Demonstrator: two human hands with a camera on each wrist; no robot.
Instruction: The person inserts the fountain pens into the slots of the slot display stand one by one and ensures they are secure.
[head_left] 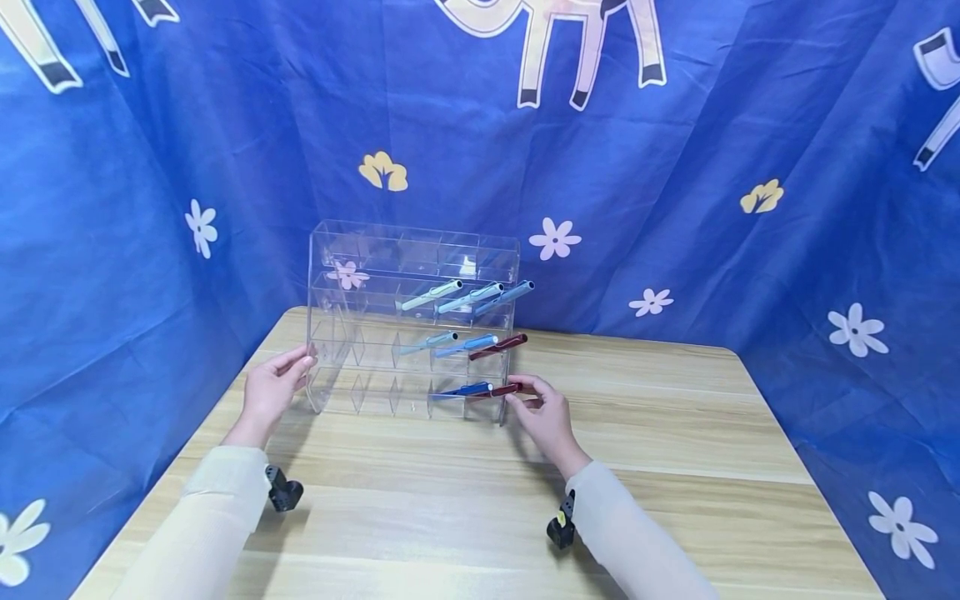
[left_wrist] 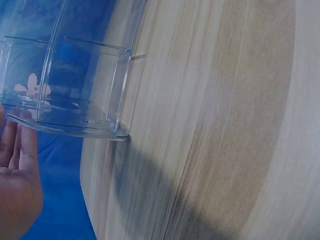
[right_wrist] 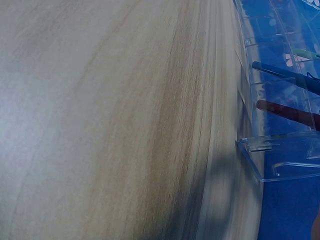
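A clear acrylic pen rack [head_left: 375, 379] with tiered, divided shelves stands on the wooden table. My left hand [head_left: 272, 387] holds the edge of its left side panel; in the left wrist view the fingers [left_wrist: 29, 150] lie along that panel. At the right side panel, my right hand [head_left: 546, 417] grips the edge, beside the lowest dark red pen [head_left: 491, 390]. A dark blue pen [head_left: 461, 390] lies left of it. The shelf above bears a dark red pen [head_left: 498, 347], a blue one [head_left: 467, 346] and a pale blue one [head_left: 427, 343].
Higher up lie a pale green pen [head_left: 431, 295], a light blue pen [head_left: 470, 297] and a grey-blue pen [head_left: 505, 297], all in the right-hand compartments. Blue cloth [head_left: 637, 208] with printed flowers hangs behind and beside the table [head_left: 420, 500]. Each wrist carries a small black camera [head_left: 283, 489].
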